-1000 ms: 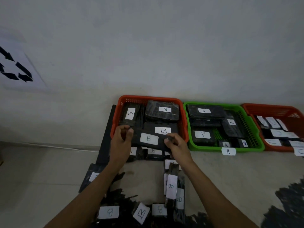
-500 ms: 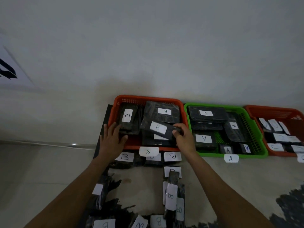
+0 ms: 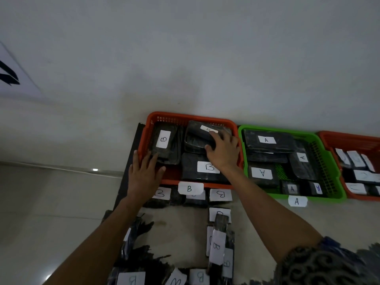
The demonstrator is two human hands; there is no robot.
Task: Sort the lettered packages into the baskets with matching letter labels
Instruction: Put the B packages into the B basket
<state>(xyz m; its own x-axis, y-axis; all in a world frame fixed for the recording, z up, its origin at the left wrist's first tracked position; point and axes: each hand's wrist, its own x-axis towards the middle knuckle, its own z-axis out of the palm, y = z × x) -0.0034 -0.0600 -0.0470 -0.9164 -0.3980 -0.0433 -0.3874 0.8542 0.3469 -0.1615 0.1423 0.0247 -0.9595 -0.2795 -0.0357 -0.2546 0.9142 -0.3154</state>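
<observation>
Two hands work the orange B basket (image 3: 144, 138). At its eight o'clock corner, the left hand (image 3: 144, 173) lies flat with fingers straight on the rim; best keep it bracing. At one o'clock, the right hand (image 3: 223, 153) curls round the black B package (image 3: 197, 138), which should be pressed level, then released. Half a second earlier that package sat lower, toward the basket's middle

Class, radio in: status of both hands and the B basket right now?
Left hand flat on B basket rim. Right hand holding top package inside it. Loose B packages wait in front.
</observation>
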